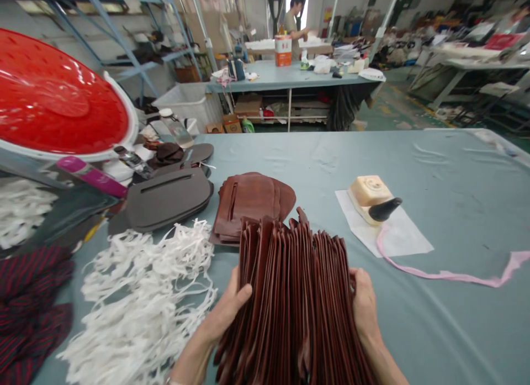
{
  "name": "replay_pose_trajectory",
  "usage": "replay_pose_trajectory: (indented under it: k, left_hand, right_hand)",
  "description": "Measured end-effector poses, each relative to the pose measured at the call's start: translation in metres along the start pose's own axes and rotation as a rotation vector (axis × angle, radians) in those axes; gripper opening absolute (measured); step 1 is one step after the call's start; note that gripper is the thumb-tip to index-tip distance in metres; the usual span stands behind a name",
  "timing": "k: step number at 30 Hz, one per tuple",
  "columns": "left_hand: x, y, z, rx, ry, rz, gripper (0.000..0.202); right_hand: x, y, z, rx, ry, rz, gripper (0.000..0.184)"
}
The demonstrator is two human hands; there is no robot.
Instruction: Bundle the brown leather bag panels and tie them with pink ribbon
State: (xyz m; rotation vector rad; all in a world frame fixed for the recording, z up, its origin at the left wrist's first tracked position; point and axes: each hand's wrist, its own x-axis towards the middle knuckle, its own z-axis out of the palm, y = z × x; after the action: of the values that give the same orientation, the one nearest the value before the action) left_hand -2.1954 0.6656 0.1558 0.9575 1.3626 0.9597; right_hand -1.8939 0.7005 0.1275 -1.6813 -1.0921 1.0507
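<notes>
Between my two hands stands a thick row of brown leather pieces (298, 296), on edge and packed side by side. My left hand (232, 305) presses its left side, thumb lying on the near pieces and the other fingers hidden behind. My right hand (364, 299) grips the right side, its fingers curled at the outer piece. Just beyond the row, a flat pile of brown leather panels (252, 194) with a slit lies on the table. To the left of my left hand spreads a heap of white strips (144, 302).
A cream glue box with a black handle (372, 200) sits on white paper (406, 236), a pink ribbon (447, 274) beside it. Grey panels (169, 197) lie at left under a red tray (62, 98). A person (296, 26) stands at the far table (265, 86).
</notes>
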Motion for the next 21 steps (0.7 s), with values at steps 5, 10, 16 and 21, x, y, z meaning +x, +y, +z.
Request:
replay_pose_trajectory:
  k: [5, 10, 16, 21]
  left_hand:
    - [-0.003, 0.014, -0.008, 0.210, -0.075, -0.064, 0.088]
    - [0.002, 0.019, -0.003, 0.194, -0.009, -0.142, 0.083]
    - [-0.005, 0.018, 0.001, 0.168, 0.030, -0.163, 0.086]
    - [0.000, 0.021, 0.023, 0.048, -0.040, -0.107, 0.077]
  right_hand:
    - [0.084, -0.007, 0.023, 0.110, 0.115, -0.126, 0.041]
    - [0.187, -0.013, 0.068, 0.279, -0.280, -0.144, 0.058]
    - [0.178, -0.037, 0.083, 0.312, -0.941, 0.031, 0.052]
    - [0.159, -0.035, 0.081, 0.307, -0.809, 0.023, 0.041]
